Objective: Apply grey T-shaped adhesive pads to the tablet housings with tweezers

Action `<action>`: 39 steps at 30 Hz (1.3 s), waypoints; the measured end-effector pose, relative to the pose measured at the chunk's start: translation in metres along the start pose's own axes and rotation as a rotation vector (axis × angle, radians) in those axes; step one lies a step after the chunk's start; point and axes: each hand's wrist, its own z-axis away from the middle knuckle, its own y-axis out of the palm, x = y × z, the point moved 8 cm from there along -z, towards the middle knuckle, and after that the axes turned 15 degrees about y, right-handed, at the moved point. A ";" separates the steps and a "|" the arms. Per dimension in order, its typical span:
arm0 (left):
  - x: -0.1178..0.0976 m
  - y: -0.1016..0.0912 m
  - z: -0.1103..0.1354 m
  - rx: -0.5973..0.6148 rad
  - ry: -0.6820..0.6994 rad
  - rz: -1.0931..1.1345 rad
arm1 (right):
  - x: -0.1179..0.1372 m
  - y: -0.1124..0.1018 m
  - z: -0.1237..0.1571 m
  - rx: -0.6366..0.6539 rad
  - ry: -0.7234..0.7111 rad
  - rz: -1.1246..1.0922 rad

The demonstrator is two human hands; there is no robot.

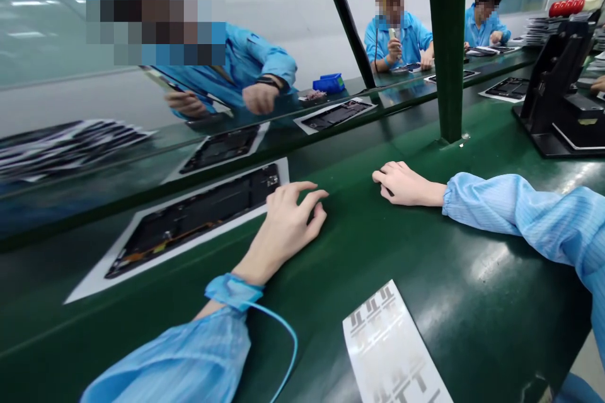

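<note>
My left hand (288,220) rests on the green belt (387,245), fingers spread and bent, fingertips touching the right end of a white tray (94,277) that carries a dark opened device frame (198,217). A blue wrist strap (234,289) with a cord circles that wrist. My right hand (401,184) lies on the belt to the right with its fingers curled under loosely; nothing shows in it. A white sheet with silver printed strips (392,346) lies near the front edge between my arms.
A green post (447,44) stands just behind my right hand. More trays with device frames (335,114) sit on the far lane. A black fixture (562,94) stands at the right. Several workers in blue coats sit across, one leaning in at left (246,69).
</note>
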 end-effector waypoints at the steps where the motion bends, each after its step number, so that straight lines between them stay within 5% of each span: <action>1: 0.000 0.000 0.000 -0.001 0.002 0.008 | 0.000 0.000 0.000 0.001 0.000 0.001; 39: -0.001 0.008 0.001 0.000 0.054 0.065 | 0.001 -0.003 0.002 0.010 -0.001 0.014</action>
